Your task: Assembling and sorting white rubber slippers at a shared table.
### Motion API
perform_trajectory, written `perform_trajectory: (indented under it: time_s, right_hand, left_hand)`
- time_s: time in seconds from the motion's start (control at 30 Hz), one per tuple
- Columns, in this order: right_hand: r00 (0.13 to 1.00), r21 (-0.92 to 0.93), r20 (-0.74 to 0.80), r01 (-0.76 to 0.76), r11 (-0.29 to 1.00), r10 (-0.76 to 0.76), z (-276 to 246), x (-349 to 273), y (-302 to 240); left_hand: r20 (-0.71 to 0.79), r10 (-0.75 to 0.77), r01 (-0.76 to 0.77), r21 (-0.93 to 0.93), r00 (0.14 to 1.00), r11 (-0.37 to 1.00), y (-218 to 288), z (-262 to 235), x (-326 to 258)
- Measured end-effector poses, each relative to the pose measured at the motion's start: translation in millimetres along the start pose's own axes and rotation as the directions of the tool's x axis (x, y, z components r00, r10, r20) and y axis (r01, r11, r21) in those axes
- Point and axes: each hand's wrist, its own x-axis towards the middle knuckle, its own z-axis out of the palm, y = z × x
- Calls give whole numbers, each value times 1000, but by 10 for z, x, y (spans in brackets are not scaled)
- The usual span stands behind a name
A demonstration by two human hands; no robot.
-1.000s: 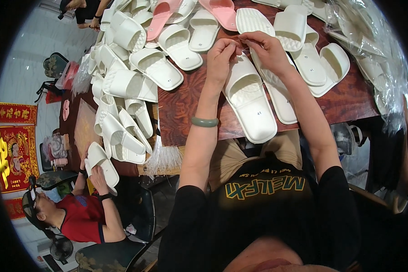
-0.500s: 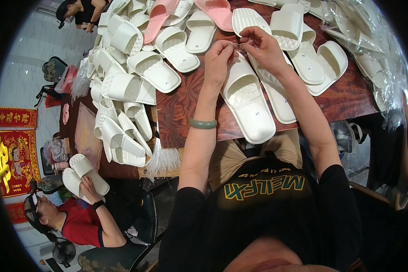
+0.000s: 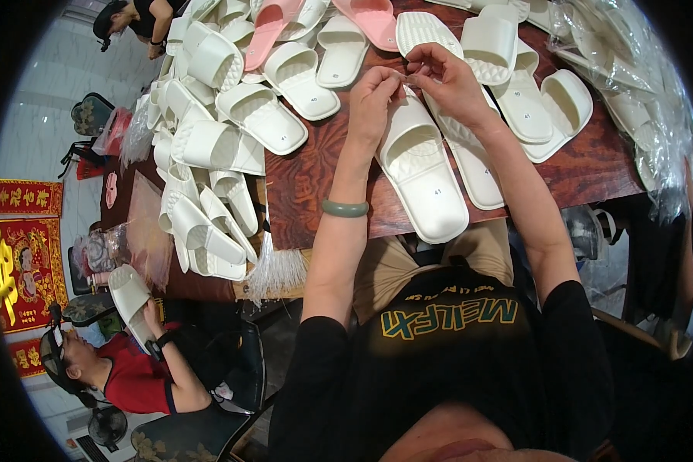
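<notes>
Both hands meet over the far ends of two white slippers at the table's near side. My left hand (image 3: 371,100) is closed, its thumb and forefinger pinching a thin pale thread (image 3: 405,82). Close beside it, my right hand (image 3: 448,85) is also closed in a pinch on that thread. The thread is too fine to follow clearly. Under my hands, one slipper (image 3: 433,196) lies sole down, its heel toward me and reaching past the table edge. Its mate (image 3: 477,177) lies alongside on the right, partly covered by my right forearm.
A heap of white slippers (image 3: 208,146) fills the left; pink slippers (image 3: 273,27) lie at the back. Clear plastic (image 3: 639,92) covers more at the right. White strands (image 3: 277,273) hang at the table's (image 3: 308,192) front edge. A co-worker (image 3: 142,373) sits lower left; another person (image 3: 146,19) is upper left.
My hands stay almost in place, still pinching the thread. At lower left, the co-worker has turned and shifted the white slippers being held.
</notes>
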Motion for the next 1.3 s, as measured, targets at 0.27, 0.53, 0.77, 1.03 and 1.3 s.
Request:
perform_trajectory:
  time_s: [0.27, 0.53, 0.77, 1.03, 1.3]
  right_hand:
    - [1000, 3, 1, -3, 1000, 3, -17, 10, 24]
    - [995, -21, 28, -96, 995, 96, -6, -7, -95]
    - [992, -3, 48, -114, 993, 114, -22, -2, -106]
    - [990, 26, 53, -131, 991, 130, -22, 3, -93]
    - [999, 20, 31, -28, 999, 27, 7, 3, -20]
  left_hand:
    - [-18, -12, 12, 7, 1000, 1000, 12, 22, -13]
    - [-5, -23, 23, 19, 1000, 1000, 22, 22, -21]
    - [-3, -29, 28, -49, 1000, 998, 23, 16, -23]
    - [-11, -13, 13, -22, 1000, 1000, 29, 2, -16]
    - [24, -19, 18, 30, 1000, 999, 44, -7, -26]
